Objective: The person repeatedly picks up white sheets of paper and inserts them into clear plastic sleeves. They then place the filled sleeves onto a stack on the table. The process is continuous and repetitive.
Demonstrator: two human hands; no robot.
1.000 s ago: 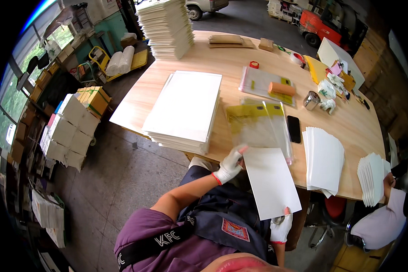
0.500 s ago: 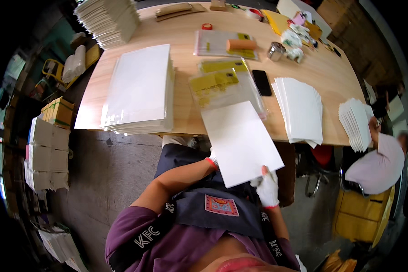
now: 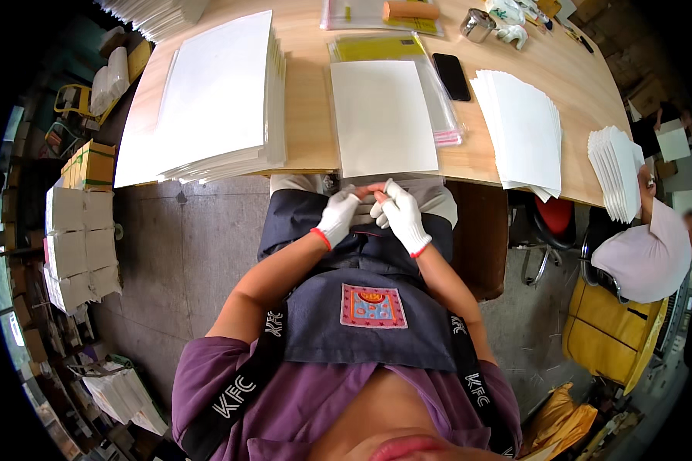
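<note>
A white sheet lies in front of me at the table's near edge, on clear plastic sleeves with yellow print. Whether it lies inside one of them I cannot tell. Just below its near edge, over my lap, my left hand and my right hand meet at the fingertips. Both wear white gloves with red cuffs and bare fingertips. Their fingers are bent as in a pinch; what is between them, if anything, is too small to make out.
A tall stack of white sheets in clear sleeves stands left. Right of the sleeves are a black phone and fanned white sheets. Farther back are an orange roll and metal tin. Another person sits at right.
The white sheet has gone from my hands onto the sleeves at the table edge, lying straighter. My right hand has let go of its corner, and both hands have come together below it.
</note>
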